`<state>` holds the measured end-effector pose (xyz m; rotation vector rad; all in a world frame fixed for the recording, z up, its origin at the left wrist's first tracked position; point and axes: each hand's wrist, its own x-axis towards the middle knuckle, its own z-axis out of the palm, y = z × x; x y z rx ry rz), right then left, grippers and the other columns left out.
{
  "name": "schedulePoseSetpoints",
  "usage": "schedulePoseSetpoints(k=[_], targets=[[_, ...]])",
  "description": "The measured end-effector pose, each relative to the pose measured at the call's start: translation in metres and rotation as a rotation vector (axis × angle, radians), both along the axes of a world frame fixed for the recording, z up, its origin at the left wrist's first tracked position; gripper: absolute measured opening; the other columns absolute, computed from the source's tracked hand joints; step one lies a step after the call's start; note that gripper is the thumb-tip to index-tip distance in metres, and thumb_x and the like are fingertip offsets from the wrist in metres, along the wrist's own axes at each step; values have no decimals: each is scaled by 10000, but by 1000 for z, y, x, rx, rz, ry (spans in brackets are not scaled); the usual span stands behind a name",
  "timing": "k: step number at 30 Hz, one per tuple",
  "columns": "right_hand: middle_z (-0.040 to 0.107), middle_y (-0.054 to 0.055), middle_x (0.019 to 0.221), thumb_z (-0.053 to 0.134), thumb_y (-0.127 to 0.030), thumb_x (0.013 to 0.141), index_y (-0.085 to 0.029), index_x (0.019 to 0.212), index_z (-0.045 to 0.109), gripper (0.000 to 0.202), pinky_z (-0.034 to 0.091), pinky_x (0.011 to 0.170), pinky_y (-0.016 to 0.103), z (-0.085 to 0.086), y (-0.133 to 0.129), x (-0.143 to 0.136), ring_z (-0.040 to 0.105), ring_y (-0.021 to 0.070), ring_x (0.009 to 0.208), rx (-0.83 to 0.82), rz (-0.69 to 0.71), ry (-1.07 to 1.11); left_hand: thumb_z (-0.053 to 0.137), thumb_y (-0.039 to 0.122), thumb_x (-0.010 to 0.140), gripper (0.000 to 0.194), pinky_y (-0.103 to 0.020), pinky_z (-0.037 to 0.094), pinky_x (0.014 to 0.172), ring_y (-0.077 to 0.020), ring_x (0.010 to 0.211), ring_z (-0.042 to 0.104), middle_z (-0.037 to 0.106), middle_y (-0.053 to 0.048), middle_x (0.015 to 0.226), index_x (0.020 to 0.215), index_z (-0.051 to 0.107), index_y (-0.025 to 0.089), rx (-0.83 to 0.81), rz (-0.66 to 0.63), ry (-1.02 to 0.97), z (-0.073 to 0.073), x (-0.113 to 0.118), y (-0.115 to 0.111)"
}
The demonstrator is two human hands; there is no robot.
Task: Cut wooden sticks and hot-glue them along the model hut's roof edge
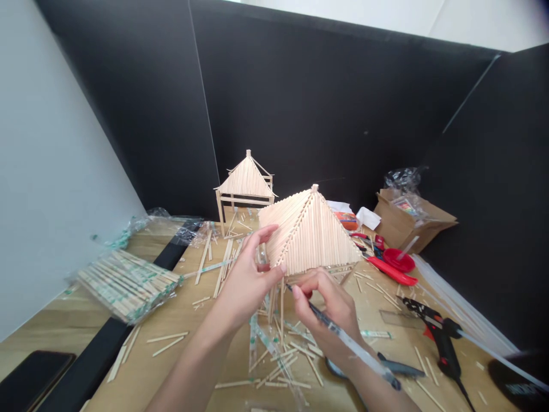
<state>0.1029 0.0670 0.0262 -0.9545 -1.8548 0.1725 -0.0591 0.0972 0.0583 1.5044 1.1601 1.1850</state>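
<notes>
A small pavilion model (319,232) made of pale wooden sticks stands in the middle, its roof peaked and covered with sticks side by side. My left hand (246,274) grips the roof's lower left corner, thumb on the near side and fingers on the left slope. In my right hand (328,303) is a pen (349,340) with a clear barrel. Its dark tip is close to the roof's lower edge, beside my left thumb; whether it touches I cannot tell. Behind stands a second stick pavilion (246,180) on legs, its roof only partly covered.
Loose sticks (281,369) and clear wrappers litter the table. A bundle of packed chopsticks (128,283) lies left, near a phone (36,377). To the right are a glue gun (441,332), red-handled pliers (392,272), a red dish (398,259), glue sticks (463,303) and a cardboard box (412,220).
</notes>
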Motion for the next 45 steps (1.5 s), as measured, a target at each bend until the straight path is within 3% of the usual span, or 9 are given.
schedulePoseSetpoints(k=[4,8,12,17,23,30,35,41,45], targets=[[576,-30,596,584,-242,920,-221,687,534,239,357,543,257,2,-8,21,559,141,565,-152,59,-561,619,137,790,567,-346,474,912,-235,1374,359,444,-64,1452,1324,491,278,1,-11,-18,-2,-1,0],[650,22,581,687,-55,768,-212,653,587,219,318,505,275,-17,-9,44,619,197,535,-280,-225,-776,634,147,783,576,-366,478,921,-257,1352,401,442,-76,1445,1327,493,276,-20,1,-31,-2,0,-1],[707,56,684,602,78,715,-184,837,661,295,398,560,269,-26,-14,42,678,216,627,-328,-274,-753,633,151,783,584,-372,472,938,-258,1358,396,441,-78,1441,1334,488,275,-18,4,-39,-2,2,-2],[708,4,805,623,-236,890,-213,911,648,40,454,666,261,-16,-29,5,667,183,752,-539,-37,-373,631,163,786,557,-392,461,963,-266,1371,380,445,-83,1439,1315,493,267,0,8,-42,-2,3,-2],[669,-34,701,537,-174,919,-202,826,638,141,392,581,211,-24,-30,-8,593,117,612,-630,40,-189,617,281,871,470,-441,379,1075,-248,1402,336,444,-57,1457,1319,476,293,33,-14,-48,3,-3,-8],[582,-39,683,520,-231,922,-209,785,588,154,402,598,213,-11,-58,18,538,113,628,-673,59,-1,694,315,840,511,-461,276,1166,-271,1333,400,490,13,1376,1304,487,376,420,390,253,34,-2,-68],[567,-38,689,494,-257,942,-223,759,558,197,419,600,203,-9,-90,52,542,109,630,-658,54,134,657,253,862,297,-366,576,778,-218,901,662,674,15,1090,1117,640,406,312,-18,179,11,22,-95],[551,-41,661,436,-276,961,-230,763,537,227,419,569,216,-26,-113,80,529,120,597,-742,-48,82,567,315,915,154,-350,508,823,-216,879,663,724,-40,918,942,696,234,-149,-467,70,-35,79,-76],[698,39,941,491,-358,947,-228,982,634,196,515,784,300,-50,-110,105,657,188,870,-809,-162,-73,593,360,892,187,-304,474,801,-197,857,645,698,-52,850,841,614,181,-327,-492,-151,-56,98,-64]])
